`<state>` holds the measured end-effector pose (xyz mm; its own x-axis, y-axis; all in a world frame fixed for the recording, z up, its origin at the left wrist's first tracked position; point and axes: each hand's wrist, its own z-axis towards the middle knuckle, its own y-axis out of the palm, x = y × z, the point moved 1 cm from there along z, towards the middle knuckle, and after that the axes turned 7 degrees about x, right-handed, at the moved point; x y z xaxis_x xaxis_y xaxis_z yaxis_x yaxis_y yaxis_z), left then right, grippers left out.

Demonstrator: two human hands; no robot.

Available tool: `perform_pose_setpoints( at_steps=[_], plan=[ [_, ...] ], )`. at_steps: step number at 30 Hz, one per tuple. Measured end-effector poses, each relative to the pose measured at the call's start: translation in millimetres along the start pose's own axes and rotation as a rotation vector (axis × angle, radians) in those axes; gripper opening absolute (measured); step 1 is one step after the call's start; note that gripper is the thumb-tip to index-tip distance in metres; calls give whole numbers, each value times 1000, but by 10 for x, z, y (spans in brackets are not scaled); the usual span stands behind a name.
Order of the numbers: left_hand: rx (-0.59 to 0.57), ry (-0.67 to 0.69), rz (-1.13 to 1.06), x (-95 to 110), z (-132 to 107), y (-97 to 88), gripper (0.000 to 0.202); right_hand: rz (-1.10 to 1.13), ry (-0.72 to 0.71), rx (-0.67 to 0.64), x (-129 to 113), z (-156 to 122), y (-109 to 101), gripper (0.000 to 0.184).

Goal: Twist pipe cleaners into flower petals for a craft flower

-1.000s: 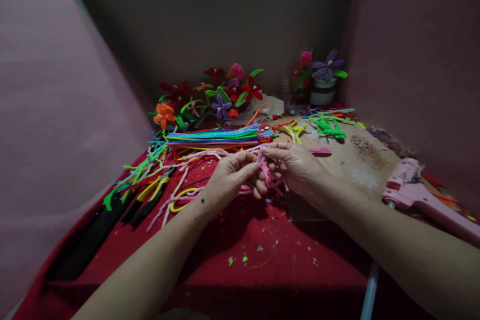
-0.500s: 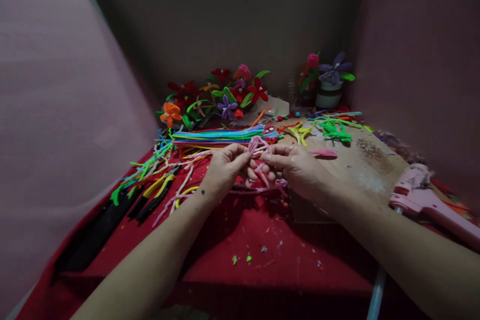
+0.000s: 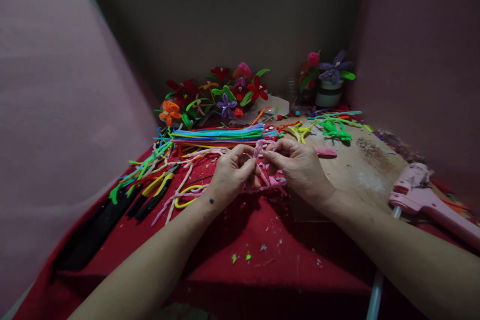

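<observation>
A pink pipe cleaner (image 3: 258, 149), bent into small loops, is pinched between my two hands above the red cloth. My left hand (image 3: 235, 171) grips it from the left with thumb and forefinger. From the right, my right hand (image 3: 294, 162) pinches the same piece, its fingertips almost touching those of the left. Below the hands, more pink pipe cleaners (image 3: 275, 181) lie on the cloth, partly hidden by the fingers. Behind the hands is a bundle of blue, green and yellow pipe cleaners (image 3: 221, 133).
Yellow-and-black pliers (image 3: 156, 193) lie at left among loose pipe cleaners. At right, a pink glue gun (image 3: 423, 197) rests by a brown board (image 3: 360, 175) holding green pipe cleaners (image 3: 335, 129). Pipe-cleaner flowers (image 3: 227, 106) and a striped pot (image 3: 329, 94) stand at the back.
Both hands have shifted slightly right. The pink loops have turned and look narrower, more covered by the fingers.
</observation>
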<state>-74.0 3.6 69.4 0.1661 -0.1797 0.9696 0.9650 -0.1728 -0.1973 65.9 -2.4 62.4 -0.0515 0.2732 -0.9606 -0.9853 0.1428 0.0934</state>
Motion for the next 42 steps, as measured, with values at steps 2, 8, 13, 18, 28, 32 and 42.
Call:
perform_pose_setpoints(
  at_steps=[2,8,13,18,28,32,42],
  plan=[
    [-9,7,8,0,-8,3,19,35,35,-6,2,-2,3,21],
    [-20,33,32,-21,-13,4,15,70,59,5,-18,-3,11,21],
    [-6,19,28,-27,-16,11,15,-5,23,-27,30,-8,14,21],
    [-30,-16,-12,-28,-11,19,18,-71,-5,-115,93,3,22,14],
    [63,-10,-28,-4,39,-31,19,-247,-30,-210,85,37,-12,32],
    [75,44,41,-42,20,-8,19,-163,79,-253,91,27,3,33],
    [-41,-29,-105,28,3,-18,22,-173,-81,-203,86,41,-14,30]
  ],
)
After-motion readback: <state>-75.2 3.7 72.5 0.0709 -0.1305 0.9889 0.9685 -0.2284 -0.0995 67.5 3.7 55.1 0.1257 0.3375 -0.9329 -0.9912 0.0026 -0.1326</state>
